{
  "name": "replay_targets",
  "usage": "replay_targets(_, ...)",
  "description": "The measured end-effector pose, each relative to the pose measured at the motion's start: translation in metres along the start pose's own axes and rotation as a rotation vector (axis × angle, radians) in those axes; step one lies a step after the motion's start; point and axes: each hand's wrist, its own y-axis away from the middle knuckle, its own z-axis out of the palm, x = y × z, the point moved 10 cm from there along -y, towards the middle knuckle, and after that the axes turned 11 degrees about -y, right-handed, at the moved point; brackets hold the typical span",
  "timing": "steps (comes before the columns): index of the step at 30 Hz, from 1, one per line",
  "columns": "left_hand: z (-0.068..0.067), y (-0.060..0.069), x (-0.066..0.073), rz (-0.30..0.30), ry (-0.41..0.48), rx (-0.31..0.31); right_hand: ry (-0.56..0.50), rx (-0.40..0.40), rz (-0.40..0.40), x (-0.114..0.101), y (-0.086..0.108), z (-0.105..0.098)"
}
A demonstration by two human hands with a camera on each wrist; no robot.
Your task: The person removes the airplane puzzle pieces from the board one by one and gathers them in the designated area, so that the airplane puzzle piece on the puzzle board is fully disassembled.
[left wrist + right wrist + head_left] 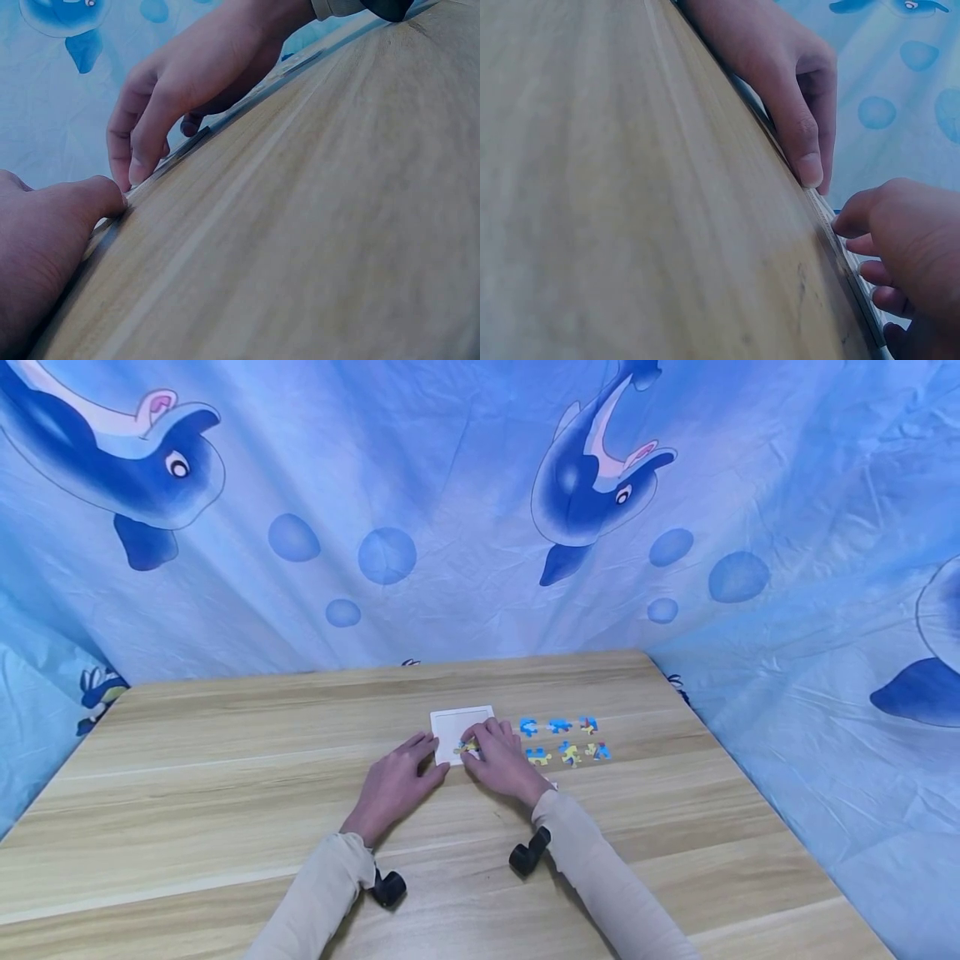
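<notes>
A shallow white puzzle tray (448,727) lies on the table in the head view. My left hand (393,785) holds its near left corner, fingers along the left side and thumb at the front edge. Inside the tray, my right hand (498,760) pinches a yellow and blue jigsaw piece (469,746) between thumb and index finger, low against the tray floor. The fingers partly cover that piece. In the left wrist view the right hand (199,75) points its fingertips downward. The right wrist view shows the left thumb (808,169) against the tray edge.
Several loose blue, yellow and red jigsaw pieces (558,726) lie in two rows right of the tray. Something small and white (553,785) shows beside the right wrist. The wooden table (225,793) meets a blue dolphin-print curtain (450,568) at the back.
</notes>
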Motion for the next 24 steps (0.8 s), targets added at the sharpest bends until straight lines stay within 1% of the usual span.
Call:
replay_targets(6,-0.0001,0.0001,0.0013,-0.001,0.006,-0.011,-0.014,0.005,0.009,-0.0005,-0.0008,-0.0003)
replay_targets(18,-0.002,-0.0006,0.0015,0.003,0.003,-0.002,-0.066,0.03,-0.006,-0.0011,-0.002,-0.0019)
replay_targets(24,-0.0016,-0.0008,0.0004,-0.004,0.011,-0.003,-0.069,0.014,0.002,0.0009,-0.0013,-0.0006)
